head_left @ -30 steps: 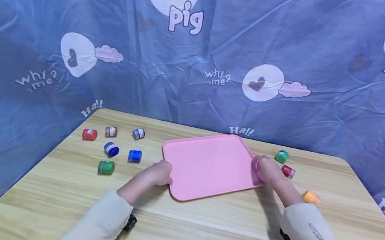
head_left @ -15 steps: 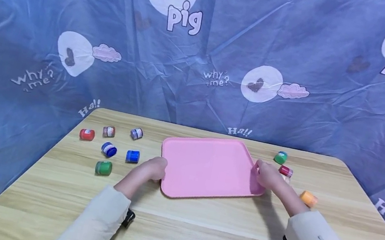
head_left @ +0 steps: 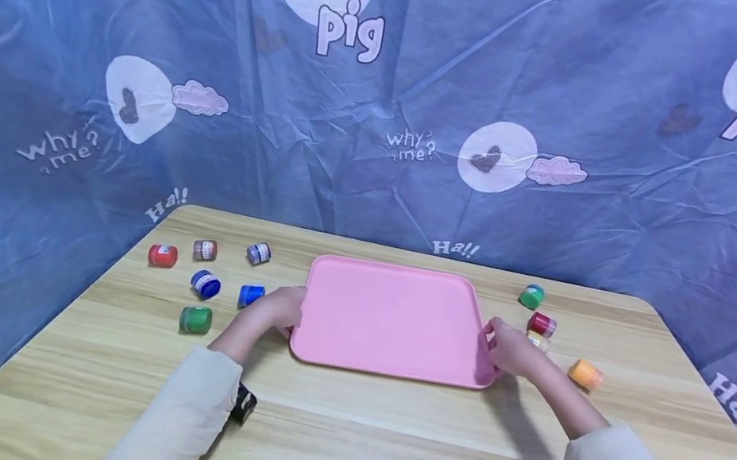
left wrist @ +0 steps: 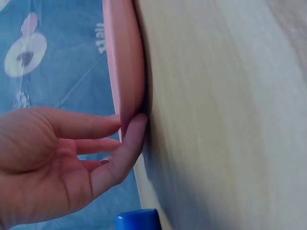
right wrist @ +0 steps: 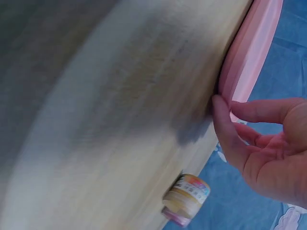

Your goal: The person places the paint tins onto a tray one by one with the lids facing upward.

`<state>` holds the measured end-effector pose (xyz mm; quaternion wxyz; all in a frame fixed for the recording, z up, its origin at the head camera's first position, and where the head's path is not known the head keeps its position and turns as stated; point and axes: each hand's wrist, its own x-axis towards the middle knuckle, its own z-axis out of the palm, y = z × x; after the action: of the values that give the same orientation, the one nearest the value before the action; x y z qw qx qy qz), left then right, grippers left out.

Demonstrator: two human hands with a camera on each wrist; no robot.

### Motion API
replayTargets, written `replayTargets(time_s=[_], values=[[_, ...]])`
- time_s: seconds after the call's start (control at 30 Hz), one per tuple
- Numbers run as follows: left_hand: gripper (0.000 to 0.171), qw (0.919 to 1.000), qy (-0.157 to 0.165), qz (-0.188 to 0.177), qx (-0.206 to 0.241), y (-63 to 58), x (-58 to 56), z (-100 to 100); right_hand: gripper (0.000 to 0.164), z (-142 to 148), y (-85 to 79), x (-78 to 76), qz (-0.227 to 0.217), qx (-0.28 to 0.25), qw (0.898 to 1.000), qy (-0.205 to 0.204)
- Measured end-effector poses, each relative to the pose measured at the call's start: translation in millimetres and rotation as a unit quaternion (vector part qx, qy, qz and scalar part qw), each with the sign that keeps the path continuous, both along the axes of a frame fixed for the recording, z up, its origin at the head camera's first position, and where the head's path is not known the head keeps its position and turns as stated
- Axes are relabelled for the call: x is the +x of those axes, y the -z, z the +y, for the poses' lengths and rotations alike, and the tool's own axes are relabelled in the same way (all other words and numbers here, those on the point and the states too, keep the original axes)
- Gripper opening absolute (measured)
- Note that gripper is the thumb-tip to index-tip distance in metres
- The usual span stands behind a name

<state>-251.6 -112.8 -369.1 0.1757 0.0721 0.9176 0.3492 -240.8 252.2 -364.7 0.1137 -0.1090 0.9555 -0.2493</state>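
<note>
Pink tray, head view: positioned at mid-table, between 6 left-side jars and 4 right-side jars. Left hand and right hand grip opposite short edges, presumably to keep it level and square. Left wrist view: fingers pinch the rim narrowly; a blue jar sits nearby. Right wrist view: a matching pinch, 1 fingertip low against the rim, probably for support; base contact cannot be confirmed.

The tray is a pink rectangle with rounded corners and a low raised rim (its outer wall is pink too). It lies level, open side up, on the tabletop, near the far edge, long sides roughly parallel to it.
</note>
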Motion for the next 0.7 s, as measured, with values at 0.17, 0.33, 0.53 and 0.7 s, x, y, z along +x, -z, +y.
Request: replayTargets(time_s=[0.17,0.33,0.53,0.7], values=[[0.048,0.9963,-0.033,-0.043,0.068,3.8,3.5,-10.8,0.052,1.0,4.7,2.1,-0.067,-0.103,0.992,0.039],[0.058,0.9945,-0.052,-0.043,0.079,2.5,10.5,-14.5,0.058,0.6,4.9,2.7,-0.086,-0.118,0.988,0.041],[0.062,0.994,-0.058,-0.034,0.086,1.9,11.5,-16.4,0.06,-0.3,3.9,6.1,-0.107,-0.134,0.984,0.051],[0.063,0.9932,-0.054,-0.034,0.097,2.8,10.6,-17.6,0.06,-0.9,3.8,11.5,-0.105,-0.128,0.985,0.057]])
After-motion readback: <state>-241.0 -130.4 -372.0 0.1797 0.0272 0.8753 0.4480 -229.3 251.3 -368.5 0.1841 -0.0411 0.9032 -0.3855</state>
